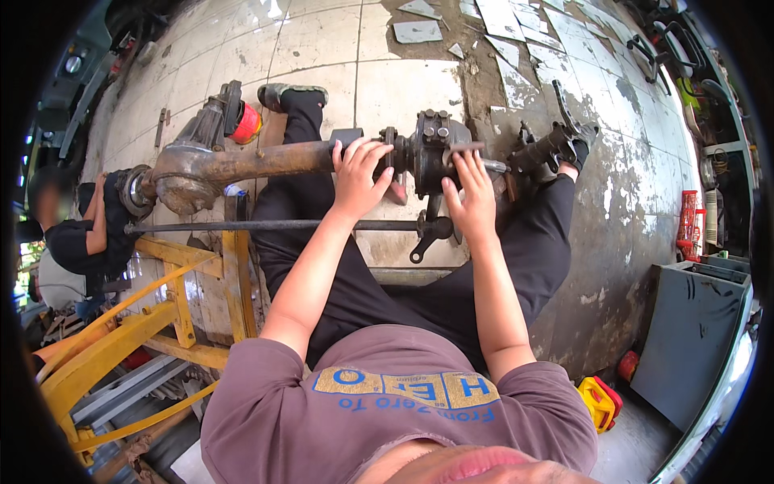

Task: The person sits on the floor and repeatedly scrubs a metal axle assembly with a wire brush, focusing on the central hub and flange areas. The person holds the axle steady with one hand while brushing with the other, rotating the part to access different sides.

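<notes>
A long rusty axle housing (266, 160) lies across my legs, with a bulky differential case (187, 173) at its left end and a dark hub assembly (434, 149) near its right end. My left hand (359, 176) rests on the tube just left of the hub, fingers spread over it. Over on the hub's right side, my right hand (470, 194) grips the dark casting with curled fingers. A thin black rod (274, 227) with a bracket runs below the axle. I sit with black trousers, legs apart under the axle.
A yellow metal stand (173, 310) supports the axle's left part. Another person (81, 234) in black crouches at the far left. Broken tile pieces (500, 32) lie on the cracked floor. A grey cabinet (693, 339) and a yellow-red object (601, 399) sit at the right.
</notes>
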Demonstrator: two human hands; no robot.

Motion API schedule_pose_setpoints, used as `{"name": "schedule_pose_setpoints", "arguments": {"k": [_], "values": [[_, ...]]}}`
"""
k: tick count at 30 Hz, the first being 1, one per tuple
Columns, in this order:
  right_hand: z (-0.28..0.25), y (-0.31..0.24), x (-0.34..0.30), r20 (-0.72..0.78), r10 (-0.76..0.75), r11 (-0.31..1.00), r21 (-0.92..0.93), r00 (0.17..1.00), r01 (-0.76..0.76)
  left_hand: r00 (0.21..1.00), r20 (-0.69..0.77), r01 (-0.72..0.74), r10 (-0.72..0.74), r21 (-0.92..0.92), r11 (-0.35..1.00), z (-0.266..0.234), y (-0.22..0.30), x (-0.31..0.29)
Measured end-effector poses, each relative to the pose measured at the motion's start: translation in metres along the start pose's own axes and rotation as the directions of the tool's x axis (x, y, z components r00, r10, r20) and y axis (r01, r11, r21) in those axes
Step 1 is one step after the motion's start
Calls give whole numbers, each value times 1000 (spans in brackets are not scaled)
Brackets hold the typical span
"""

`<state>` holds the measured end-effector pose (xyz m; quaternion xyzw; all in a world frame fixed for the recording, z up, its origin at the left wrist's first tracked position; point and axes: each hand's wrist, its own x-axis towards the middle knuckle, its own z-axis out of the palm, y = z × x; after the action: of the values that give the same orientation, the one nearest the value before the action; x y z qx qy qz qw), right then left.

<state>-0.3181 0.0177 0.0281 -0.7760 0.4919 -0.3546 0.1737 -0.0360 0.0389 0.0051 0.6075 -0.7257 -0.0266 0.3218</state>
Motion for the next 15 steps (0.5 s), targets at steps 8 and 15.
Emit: {"name": "schedule_pose_setpoints", "arguments": {"k": [8, 15], "values": [[0, 3, 10, -3, 5, 998, -63, 1000, -5, 1000, -5, -4, 4, -11, 1000, 1, 2, 1], [8, 2, -7, -6, 3, 996, -88, 1000, -4, 1000, -15, -16, 16, 5, 1000, 1, 1, -1]]}}
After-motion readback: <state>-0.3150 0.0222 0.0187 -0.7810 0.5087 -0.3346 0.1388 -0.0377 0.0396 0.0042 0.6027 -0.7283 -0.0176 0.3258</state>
